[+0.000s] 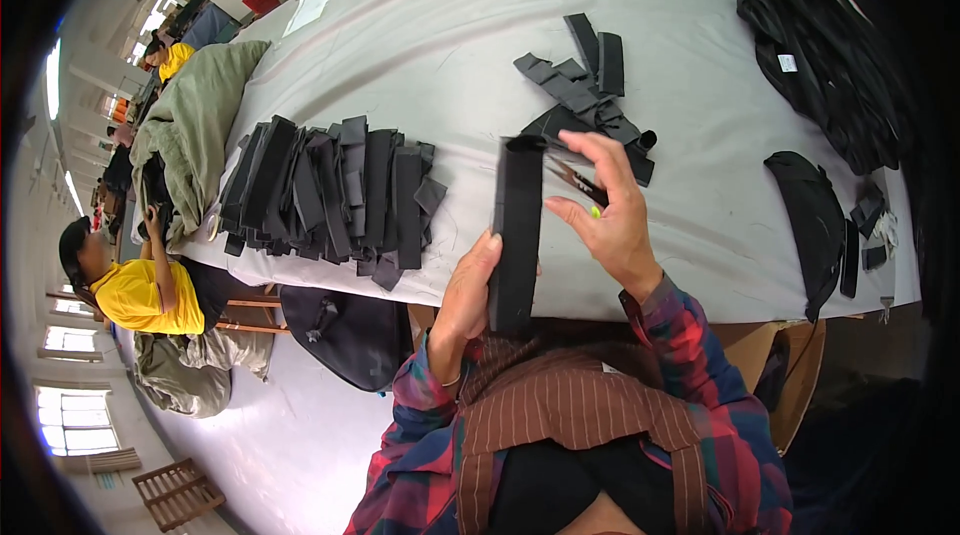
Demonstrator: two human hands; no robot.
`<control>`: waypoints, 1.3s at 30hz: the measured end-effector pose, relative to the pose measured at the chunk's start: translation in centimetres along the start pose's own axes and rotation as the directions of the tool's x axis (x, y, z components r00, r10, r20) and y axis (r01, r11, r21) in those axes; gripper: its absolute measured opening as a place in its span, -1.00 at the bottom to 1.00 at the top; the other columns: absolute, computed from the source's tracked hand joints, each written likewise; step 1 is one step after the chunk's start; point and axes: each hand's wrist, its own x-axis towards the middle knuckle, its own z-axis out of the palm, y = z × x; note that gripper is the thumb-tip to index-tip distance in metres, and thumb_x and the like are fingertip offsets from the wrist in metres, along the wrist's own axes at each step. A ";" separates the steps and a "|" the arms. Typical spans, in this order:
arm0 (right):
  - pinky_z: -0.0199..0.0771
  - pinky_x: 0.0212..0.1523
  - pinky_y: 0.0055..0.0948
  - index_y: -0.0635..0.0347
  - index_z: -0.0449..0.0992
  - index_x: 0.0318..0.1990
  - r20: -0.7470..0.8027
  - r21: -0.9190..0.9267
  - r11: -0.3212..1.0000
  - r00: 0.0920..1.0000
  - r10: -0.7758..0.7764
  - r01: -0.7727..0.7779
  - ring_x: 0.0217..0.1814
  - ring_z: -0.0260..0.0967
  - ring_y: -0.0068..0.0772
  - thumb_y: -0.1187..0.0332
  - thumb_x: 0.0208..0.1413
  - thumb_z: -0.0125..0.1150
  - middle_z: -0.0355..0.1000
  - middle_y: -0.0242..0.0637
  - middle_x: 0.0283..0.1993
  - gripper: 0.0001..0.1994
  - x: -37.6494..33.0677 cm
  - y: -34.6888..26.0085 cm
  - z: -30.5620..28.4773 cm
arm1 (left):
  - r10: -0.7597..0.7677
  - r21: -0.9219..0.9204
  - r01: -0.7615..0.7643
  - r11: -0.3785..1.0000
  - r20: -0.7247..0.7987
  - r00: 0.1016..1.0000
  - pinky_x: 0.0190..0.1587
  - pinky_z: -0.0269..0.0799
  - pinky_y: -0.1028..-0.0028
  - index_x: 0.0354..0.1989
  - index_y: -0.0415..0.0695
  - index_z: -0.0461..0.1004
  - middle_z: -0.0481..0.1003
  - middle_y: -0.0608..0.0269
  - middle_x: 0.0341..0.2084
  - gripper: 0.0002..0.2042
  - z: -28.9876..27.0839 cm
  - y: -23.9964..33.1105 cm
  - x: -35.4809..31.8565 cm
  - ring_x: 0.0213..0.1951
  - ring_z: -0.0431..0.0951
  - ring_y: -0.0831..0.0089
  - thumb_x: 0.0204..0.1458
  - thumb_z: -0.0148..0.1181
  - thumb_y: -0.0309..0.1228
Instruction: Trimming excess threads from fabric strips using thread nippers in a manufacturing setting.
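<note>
My left hand (468, 285) grips a long black fabric strip (517, 235), thumb on its face, and holds it upright over the table's near edge. The strip's top end is folded or looped over. To its right is my right hand (612, 220), thumb and forefinger spread apart near the strip's upper part. A small pair of dark thread snips (577, 181) sits in that hand, with a yellow-green bit showing by the thumb. Beyond my right hand lies a loose heap of black strips (585, 95), some of them curled.
A row of stacked black strips (330, 195) lies on the left of the white-covered table (420, 65). Black bags (830, 55) are piled at the far right, with a curved black piece (805, 225) nearer. A person in yellow (150, 295) sits at left beside green fabric (200, 125).
</note>
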 end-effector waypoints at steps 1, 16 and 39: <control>0.20 -0.31 -0.62 0.12 0.42 0.05 -0.003 0.000 1.000 1.000 -0.002 0.002 -0.32 0.17 -0.59 0.44 -0.05 0.31 0.36 -0.44 -0.22 -0.56 0.4 -0.1 -0.1 | -0.019 0.162 0.014 0.987 0.027 0.999 -0.35 0.45 0.51 0.03 -0.22 0.27 0.46 0.14 -0.39 -0.58 -0.2 0.1 -0.1 -0.43 0.49 0.44 0.25 -0.23 -0.10; 0.12 -0.57 -0.72 0.16 0.42 -0.17 0.102 0.783 0.470 0.831 0.548 -0.406 -0.58 0.07 -0.79 0.42 0.22 0.01 0.26 -0.55 -0.48 -0.91 -2.6 2.7 2.0 | 0.182 -0.301 -0.122 0.946 0.178 0.967 0.18 0.23 0.18 0.30 -0.05 0.09 0.23 0.24 0.21 -0.43 -1.9 -1.4 3.3 0.22 0.22 0.14 0.14 0.05 -0.15; 0.10 -0.46 -0.77 0.14 0.49 -0.11 0.256 0.267 0.930 0.949 0.186 -0.255 -0.48 0.09 -0.82 0.58 -0.06 0.25 0.39 -0.48 -0.17 -0.70 -3.7 -0.2 1.1 | 0.254 -0.193 -0.292 0.937 -0.200 0.946 -0.45 0.40 0.48 -0.19 -0.23 0.37 0.42 0.15 -0.46 -0.85 -0.5 -0.4 2.8 -0.54 0.42 0.43 0.06 0.08 -0.51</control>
